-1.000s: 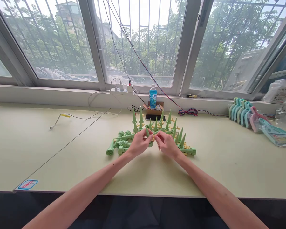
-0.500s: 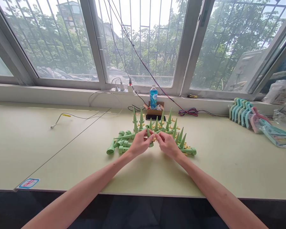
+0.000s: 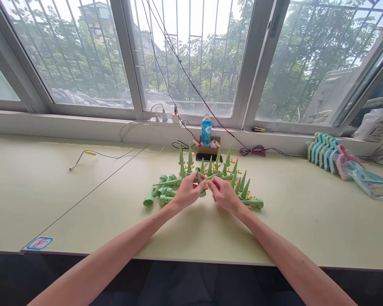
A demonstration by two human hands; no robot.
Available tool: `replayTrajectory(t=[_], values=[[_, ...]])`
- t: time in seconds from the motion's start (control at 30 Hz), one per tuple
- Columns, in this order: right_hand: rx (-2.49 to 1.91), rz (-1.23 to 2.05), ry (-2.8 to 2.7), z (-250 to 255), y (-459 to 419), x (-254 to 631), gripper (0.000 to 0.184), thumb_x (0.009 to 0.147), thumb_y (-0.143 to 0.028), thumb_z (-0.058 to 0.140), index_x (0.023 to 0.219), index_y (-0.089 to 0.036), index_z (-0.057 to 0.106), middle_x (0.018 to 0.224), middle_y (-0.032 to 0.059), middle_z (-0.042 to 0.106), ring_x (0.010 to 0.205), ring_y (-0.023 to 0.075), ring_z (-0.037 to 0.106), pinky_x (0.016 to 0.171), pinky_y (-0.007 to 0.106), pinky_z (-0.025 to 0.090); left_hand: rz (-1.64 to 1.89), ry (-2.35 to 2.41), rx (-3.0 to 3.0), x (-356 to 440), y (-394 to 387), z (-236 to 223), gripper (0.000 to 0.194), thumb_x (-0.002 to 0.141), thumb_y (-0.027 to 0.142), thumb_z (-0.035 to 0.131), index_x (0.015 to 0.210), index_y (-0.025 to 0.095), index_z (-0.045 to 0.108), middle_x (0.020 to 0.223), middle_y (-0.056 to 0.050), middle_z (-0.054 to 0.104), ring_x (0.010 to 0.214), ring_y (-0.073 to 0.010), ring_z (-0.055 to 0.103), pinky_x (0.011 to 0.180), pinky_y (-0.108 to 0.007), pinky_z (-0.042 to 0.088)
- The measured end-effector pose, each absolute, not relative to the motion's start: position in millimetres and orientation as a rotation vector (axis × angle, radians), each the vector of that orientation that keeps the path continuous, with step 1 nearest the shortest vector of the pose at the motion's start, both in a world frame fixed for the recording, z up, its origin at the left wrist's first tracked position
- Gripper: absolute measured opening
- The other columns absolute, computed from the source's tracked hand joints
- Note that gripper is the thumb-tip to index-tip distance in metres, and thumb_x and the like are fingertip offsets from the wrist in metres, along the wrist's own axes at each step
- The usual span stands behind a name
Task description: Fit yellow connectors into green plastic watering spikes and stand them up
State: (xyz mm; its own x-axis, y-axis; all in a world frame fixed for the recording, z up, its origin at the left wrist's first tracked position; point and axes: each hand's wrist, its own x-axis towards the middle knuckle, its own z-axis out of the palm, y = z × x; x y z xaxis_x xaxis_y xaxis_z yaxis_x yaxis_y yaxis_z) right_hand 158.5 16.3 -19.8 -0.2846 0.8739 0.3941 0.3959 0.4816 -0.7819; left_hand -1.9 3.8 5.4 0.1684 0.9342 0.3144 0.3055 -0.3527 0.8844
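My left hand (image 3: 189, 190) is closed around a green plastic plant watering spike (image 3: 198, 177), its pointed tip upward and its wider end showing below the fingers. Fingers pinched, my right hand (image 3: 224, 193) meets it from the right at a small yellow valve piece (image 3: 207, 185) on the spike's side. Whether the valve sits fully in the spike is hidden by the fingertips. Behind both hands stand several upright green spikes (image 3: 227, 160), some with yellow valves. More green spikes (image 3: 149, 198) lie on their sides at the left, and another lying spike (image 3: 254, 203) is at the right.
A blue-labelled bottle (image 3: 206, 131) stands by a small cardboard box (image 3: 207, 150), with a black phone (image 3: 208, 157) in front. Coiled cable (image 3: 253, 150) lies near the sill. Bagged pastel plastic items (image 3: 327, 153) are at the right. A white cable (image 3: 95, 154) crosses the left table.
The camera view has shifted slightly. Both hands stay together at the spike, with the right fingertips turned a little around the yellow valve.
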Motion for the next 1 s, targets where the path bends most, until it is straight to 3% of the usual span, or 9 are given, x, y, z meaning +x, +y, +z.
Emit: replayTrajectory(t=[0.17,0.53,1.0], values=[[-1.071,0.695,-1.862,-20.8,17.7,159.3,0.036,0.094,-0.046,0.042,0.067,-0.022,0.043,0.049,-0.0042,0.045,0.046,0.0121,0.043,0.051,0.025,0.034,1.182,1.166,1.789,-2.4,4.2,5.6,0.026,0.083,0.042,0.056,0.085,0.016,0.057,0.075,-0.003,0.064,0.057,-0.0105,0.055,0.045,-0.020,0.044],[-0.999,0.736,-1.889,-15.5,12.7,159.3,0.025,0.093,-0.042,0.046,0.082,-0.021,0.052,0.054,-0.0040,0.050,0.047,0.0125,0.045,0.051,0.025,0.035,1.208,1.189,1.759,-2.5,2.4,8.4,0.026,0.082,0.042,0.057,0.085,0.016,0.057,0.069,-0.001,0.060,0.057,-0.0103,0.053,0.043,-0.019,0.044],[-1.069,0.699,-1.869,-17.7,15.0,158.4,0.034,0.093,-0.047,0.044,0.070,-0.022,0.047,0.050,-0.0035,0.048,0.047,0.0133,0.045,0.052,0.026,0.037,1.203,1.163,1.756,-2.2,3.9,6.6,0.028,0.082,0.043,0.058,0.085,0.015,0.058,0.073,-0.004,0.063,0.058,-0.0110,0.056,0.043,-0.019,0.043]])
